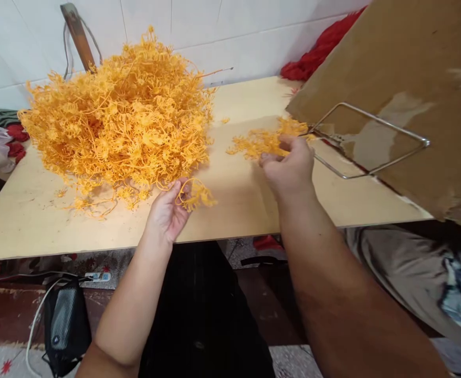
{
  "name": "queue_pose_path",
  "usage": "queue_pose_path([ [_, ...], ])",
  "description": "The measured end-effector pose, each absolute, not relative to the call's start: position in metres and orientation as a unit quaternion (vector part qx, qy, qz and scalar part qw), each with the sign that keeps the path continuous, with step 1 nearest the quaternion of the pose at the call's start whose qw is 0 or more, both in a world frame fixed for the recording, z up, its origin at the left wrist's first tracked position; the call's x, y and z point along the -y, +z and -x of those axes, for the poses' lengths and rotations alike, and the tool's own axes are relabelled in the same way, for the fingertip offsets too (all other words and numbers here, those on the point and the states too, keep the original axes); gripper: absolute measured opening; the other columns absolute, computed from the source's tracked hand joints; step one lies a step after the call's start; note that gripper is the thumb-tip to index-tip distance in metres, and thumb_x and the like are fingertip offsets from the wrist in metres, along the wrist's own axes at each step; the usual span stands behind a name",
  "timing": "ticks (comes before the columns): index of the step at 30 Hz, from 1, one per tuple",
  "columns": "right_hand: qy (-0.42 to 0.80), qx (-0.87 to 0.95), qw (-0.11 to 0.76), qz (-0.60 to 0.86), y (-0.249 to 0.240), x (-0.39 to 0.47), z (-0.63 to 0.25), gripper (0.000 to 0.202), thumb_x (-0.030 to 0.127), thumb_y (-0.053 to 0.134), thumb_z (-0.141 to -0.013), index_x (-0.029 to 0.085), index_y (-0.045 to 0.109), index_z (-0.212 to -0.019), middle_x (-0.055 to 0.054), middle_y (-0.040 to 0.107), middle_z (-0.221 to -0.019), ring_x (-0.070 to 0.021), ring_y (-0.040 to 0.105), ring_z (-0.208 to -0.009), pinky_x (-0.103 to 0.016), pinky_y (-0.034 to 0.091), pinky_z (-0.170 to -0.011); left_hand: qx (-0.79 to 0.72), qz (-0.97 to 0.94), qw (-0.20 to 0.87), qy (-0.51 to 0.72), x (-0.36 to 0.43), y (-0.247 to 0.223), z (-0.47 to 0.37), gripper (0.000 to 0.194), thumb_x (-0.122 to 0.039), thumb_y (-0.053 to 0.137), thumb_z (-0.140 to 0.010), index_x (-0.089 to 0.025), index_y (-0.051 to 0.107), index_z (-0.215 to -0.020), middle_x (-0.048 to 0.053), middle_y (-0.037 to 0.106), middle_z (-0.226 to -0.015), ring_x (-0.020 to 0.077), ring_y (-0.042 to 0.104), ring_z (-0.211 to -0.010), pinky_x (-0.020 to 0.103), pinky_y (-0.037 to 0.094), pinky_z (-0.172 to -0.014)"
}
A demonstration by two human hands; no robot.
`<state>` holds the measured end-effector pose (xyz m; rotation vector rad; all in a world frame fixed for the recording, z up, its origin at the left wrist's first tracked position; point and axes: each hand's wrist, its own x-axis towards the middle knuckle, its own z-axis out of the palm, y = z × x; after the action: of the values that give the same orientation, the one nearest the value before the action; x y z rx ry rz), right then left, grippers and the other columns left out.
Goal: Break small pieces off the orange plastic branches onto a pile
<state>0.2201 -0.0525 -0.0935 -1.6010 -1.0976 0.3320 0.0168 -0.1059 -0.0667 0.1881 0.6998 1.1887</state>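
A big heap of orange artificial flower sprigs [128,115] fills the left half of the tabletop. My left hand [170,210] is at the heap's front right edge, its fingers closed on a single orange flower sprig [197,194] with a curved stem. Over to the right, my right hand [289,160] has its thumb and fingers closed on a small bunch of orange flower sprigs [260,143]. Just beyond that hand is a bent metal wire frame [388,122], which juts out by the cardboard. The fingertips of my right hand are partly hidden by the bunch.
A large brown cardboard sheet [411,68] leans at the right of the wooden table [230,220]. Red material [321,44] lies behind it against the tiled wall [234,26]. Below on the left are a black bag [67,320] and a power strip [97,276].
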Motion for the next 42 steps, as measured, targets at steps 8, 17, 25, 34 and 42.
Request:
queue_pose_path([
  [8, 0.331, 0.646, 0.439, 0.53, -0.08, 0.139, -0.134, 0.026, 0.042, 0.056, -0.074, 0.017, 0.054, -0.083, -0.005, 0.057, -0.077, -0.0144, 0.053, -0.066, -0.029, 0.044, -0.06, -0.339, -0.132, 0.74, 0.566, 0.105, -0.075, -0.03, 0.015, -0.013, 0.042, -0.083, -0.014, 0.052, -0.071, -0.004, 0.048, -0.057, 0.0033, 0.045, -0.049, 0.016, 0.038, -0.051],
  [17, 0.365, 0.673, 0.43, 0.479, -0.091, 0.142, -0.117, 0.017, 0.034, 0.049, -0.079, 0.018, 0.044, -0.073, 0.001, 0.047, -0.064, -0.0105, 0.043, -0.057, -0.025, 0.035, -0.054, -0.383, -0.278, 0.645, 0.6, 0.105, -0.074, -0.032, 0.013, -0.021, 0.046, -0.083, -0.015, 0.051, -0.072, -0.006, 0.038, -0.052, 0.0028, 0.035, -0.042, 0.016, 0.031, -0.046],
  [25, 0.313, 0.699, 0.477, 0.431, -0.083, 0.163, -0.112, 0.022, 0.023, 0.04, -0.084, 0.019, 0.041, -0.062, 0.001, 0.043, -0.06, -0.0107, 0.041, -0.057, -0.025, 0.034, -0.056, -0.416, -0.315, 0.625, 0.582, 0.096, -0.075, -0.032, 0.018, -0.02, 0.042, -0.085, -0.016, 0.049, -0.069, -0.008, 0.029, -0.046, 0.0028, 0.024, -0.037, 0.017, 0.024, -0.042],
  [34, 0.333, 0.724, 0.501, 0.337, -0.046, 0.195, -0.13, 0.017, 0.017, 0.047, -0.077, 0.022, 0.045, -0.061, 0.002, 0.045, -0.052, -0.0094, 0.041, -0.048, -0.024, 0.032, -0.044, -0.432, -0.297, 0.58, 0.623, 0.089, -0.074, -0.034, 0.02, -0.023, 0.042, -0.086, -0.016, 0.051, -0.07, -0.008, 0.024, -0.044, 0.0044, 0.02, -0.038, 0.02, 0.02, -0.043],
  [42, 0.673, 0.368, 0.501, 0.401, -0.066, 0.157, -0.155, 0.02, 0.02, 0.057, -0.06, 0.021, 0.049, -0.079, 0.001, 0.051, -0.076, -0.007, 0.047, -0.049, -0.02, 0.034, -0.038, -0.48, -0.414, 0.485, 0.602, 0.097, -0.082, -0.039, 0.019, -0.023, 0.045, -0.085, -0.016, 0.054, -0.07, -0.007, 0.031, -0.046, 0.0055, 0.028, -0.043, 0.02, 0.024, -0.048],
])
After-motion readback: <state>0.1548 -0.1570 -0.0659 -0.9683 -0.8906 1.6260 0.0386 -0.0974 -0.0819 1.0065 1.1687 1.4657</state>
